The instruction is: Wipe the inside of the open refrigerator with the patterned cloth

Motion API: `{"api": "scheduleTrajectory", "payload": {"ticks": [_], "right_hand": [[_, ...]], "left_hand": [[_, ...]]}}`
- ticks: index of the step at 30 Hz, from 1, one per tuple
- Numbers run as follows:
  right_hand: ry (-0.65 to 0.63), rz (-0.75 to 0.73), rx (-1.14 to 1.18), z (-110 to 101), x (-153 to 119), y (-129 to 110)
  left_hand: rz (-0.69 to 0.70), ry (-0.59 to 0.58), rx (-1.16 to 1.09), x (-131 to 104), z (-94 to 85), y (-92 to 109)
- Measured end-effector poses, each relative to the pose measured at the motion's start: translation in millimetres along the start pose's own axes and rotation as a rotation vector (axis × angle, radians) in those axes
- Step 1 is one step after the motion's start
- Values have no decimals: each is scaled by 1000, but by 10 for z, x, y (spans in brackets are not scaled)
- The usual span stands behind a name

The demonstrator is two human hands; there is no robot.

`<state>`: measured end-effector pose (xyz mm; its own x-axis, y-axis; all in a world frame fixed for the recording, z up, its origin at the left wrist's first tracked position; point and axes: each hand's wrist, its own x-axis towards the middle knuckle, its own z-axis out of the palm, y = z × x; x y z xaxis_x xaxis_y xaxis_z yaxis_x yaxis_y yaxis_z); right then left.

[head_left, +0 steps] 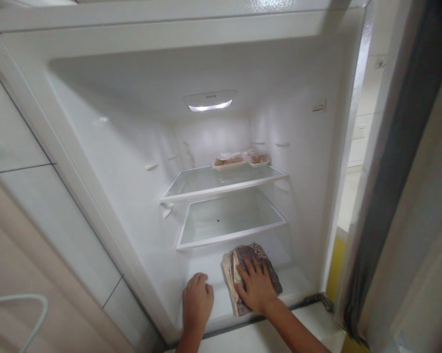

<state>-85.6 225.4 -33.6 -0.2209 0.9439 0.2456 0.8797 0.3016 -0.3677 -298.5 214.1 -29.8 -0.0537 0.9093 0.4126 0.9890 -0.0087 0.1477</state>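
Note:
A folded brown and beige patterned cloth [263,252] lies on the floor of an open fridge. My right hand [257,287] rests flat on top of it, fingers spread and palm down. To the left of the cloth and apart from it is my left hand [197,300], low at the front of the fridge floor [221,299]. Its fingers are curled in close together, and nothing shows in them.
Above the hands are a lower glass shelf [231,215] and an upper glass shelf [195,181]. Two wrapped food trays, one left [229,161] and one right [257,158], sit at the upper shelf's back. The open door [401,196] stands at right, a tiled wall [59,220] at left.

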Motion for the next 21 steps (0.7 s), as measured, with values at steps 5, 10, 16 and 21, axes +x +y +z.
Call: {"api": "scheduleTrajectory", "payload": {"ticks": [5, 10, 16, 21], "right_hand": [[139, 74, 172, -90, 19, 246], [90, 172, 225, -256, 30, 284], [-20, 8, 256, -407, 6, 42], [-137, -192, 190, -406, -48, -72]], "left_hand": [[-2, 21, 23, 3, 3, 0], [-8, 24, 13, -2, 2, -3], [-30, 12, 7, 12, -19, 14], [-45, 10, -8, -8, -45, 31]]}}
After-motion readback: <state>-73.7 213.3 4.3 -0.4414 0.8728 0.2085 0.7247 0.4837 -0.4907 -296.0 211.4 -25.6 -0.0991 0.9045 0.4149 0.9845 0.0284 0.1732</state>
